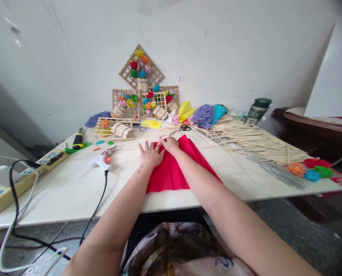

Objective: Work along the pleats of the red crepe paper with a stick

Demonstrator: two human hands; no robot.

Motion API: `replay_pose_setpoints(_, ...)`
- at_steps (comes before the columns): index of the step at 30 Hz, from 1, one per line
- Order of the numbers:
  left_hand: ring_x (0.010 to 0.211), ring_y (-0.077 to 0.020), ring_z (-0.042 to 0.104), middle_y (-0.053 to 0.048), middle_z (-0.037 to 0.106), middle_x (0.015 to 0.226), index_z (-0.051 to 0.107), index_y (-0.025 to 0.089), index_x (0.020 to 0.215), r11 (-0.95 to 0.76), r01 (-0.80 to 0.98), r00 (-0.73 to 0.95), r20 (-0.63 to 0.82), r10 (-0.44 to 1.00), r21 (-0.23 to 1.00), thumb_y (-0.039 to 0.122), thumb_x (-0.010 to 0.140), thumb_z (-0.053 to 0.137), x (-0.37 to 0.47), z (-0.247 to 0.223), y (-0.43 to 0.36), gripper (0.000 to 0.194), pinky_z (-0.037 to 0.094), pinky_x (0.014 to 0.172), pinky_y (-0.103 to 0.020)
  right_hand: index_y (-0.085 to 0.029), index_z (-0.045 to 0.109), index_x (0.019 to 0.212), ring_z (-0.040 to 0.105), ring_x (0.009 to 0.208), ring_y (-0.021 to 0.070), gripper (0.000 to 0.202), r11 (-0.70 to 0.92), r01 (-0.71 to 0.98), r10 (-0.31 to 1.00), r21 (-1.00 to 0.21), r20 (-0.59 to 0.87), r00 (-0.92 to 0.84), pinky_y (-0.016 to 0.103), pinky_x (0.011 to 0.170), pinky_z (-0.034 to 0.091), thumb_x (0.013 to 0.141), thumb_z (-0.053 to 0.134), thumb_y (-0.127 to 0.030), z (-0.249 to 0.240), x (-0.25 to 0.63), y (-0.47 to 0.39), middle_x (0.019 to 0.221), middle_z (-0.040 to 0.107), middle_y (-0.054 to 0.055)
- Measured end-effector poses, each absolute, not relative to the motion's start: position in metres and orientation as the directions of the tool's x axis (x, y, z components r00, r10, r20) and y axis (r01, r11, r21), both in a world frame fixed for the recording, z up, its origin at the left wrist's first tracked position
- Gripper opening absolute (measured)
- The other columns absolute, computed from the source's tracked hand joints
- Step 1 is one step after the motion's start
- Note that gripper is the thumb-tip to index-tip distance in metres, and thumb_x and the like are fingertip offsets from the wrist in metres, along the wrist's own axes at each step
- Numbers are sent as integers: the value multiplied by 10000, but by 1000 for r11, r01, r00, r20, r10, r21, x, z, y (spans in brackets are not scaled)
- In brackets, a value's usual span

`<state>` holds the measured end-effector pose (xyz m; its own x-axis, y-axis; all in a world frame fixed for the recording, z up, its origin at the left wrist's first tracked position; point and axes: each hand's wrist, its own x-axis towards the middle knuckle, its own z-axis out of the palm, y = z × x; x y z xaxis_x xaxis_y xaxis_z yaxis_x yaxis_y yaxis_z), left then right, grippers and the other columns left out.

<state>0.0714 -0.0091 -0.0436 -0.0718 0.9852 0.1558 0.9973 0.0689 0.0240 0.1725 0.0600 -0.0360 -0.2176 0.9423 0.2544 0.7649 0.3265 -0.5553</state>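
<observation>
Red paper is lying at the surface's six o'clock; the open left hand is resting at its ten o'clock, seemingly steadying it, while the right hand is pinching a slim whitish object.

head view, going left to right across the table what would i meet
Power strip → black-and-yellow utility knife → white hot glue gun → red crepe paper sheet → dark-lidded bottle → orange paper bunch → blue paper bunch → green paper bunch.
</observation>
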Motion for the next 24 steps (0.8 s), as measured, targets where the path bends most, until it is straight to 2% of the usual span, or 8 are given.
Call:
replay_pose_setpoints(6, 1335, -324, 89, -30, 303, 1427, 352, 321, 1331, 81, 996, -86, 141, 986, 40, 583, 811, 153, 71, -44, -9, 615, -67, 1013, -606, -284, 611, 1068, 569, 1004, 146, 331, 341, 740, 935, -580, 287, -206, 225, 826, 418, 850, 409, -431, -37, 173, 62, 1076, 641, -10)
replay_pose_setpoints(13, 1330, -329, 113, -30, 311, 1423, 357, 329, 1326, 77, 996, -83, 147, 986, 44, 588, 813, 143, 71, -43, -10, 613, -62, 1015, -605, -227, 623, 1037, 593, 956, 167, 314, 275, 748, 954, -603, 268, -134, 230, 790, 426, 851, 413, -371, -36, 172, 65, 979, 670, 39)
replay_pose_setpoints(18, 1328, -331, 121, -30, 315, 1421, 358, 326, 1325, 78, 996, -84, 154, 985, 42, 589, 812, 137, 71, -44, -9, 618, -64, 1014, -603, -221, 612, 1045, 588, 960, 159, 287, 325, 733, 940, -597, 289, -181, 225, 801, 423, 819, 469, -325, -37, 173, 66, 1010, 660, 29)
replay_pose_setpoints(24, 1330, -327, 114, -40, 309, 1424, 355, 312, 1331, 72, 996, -78, 153, 985, 44, 583, 814, 143, 71, -45, -9, 621, -65, 1013, -605, -219, 643, 982, 590, 954, 186, 329, 308, 748, 946, -588, 272, -176, 257, 793, 434, 820, 451, -430, -41, 172, 68, 995, 662, 52)
